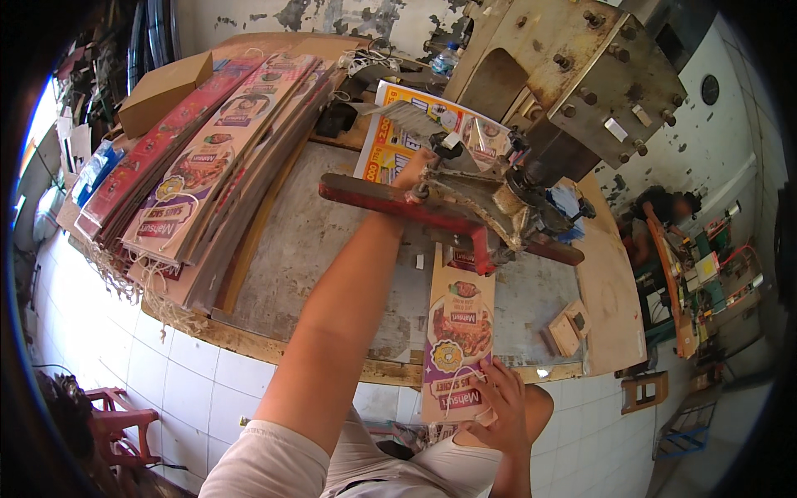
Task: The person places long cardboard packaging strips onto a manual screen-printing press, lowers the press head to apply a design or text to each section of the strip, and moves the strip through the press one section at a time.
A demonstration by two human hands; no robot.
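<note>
A long printed cardboard strip [462, 332], pinkish with purple bands and food pictures, lies lengthwise under the metal press. Its near end hangs past the table's front edge, with a white string on it. My right hand [498, 407] grips that near end at its right side, fingers bent over the face. My left arm stretches forward over the table. My left hand [413, 170] is at the press, behind its red bar [361, 192], and its fingers are mostly hidden. The press head [519, 187] with its metal fittings hangs above the strip's far end.
Stacks of similar printed strips [195, 178] with strings lie at the table's left, beside a brown box [166, 93]. A colourful printed sheet [382, 149] lies behind the press. A small wooden block [568, 329] sits on the right. Another person [656, 220] is at the far right.
</note>
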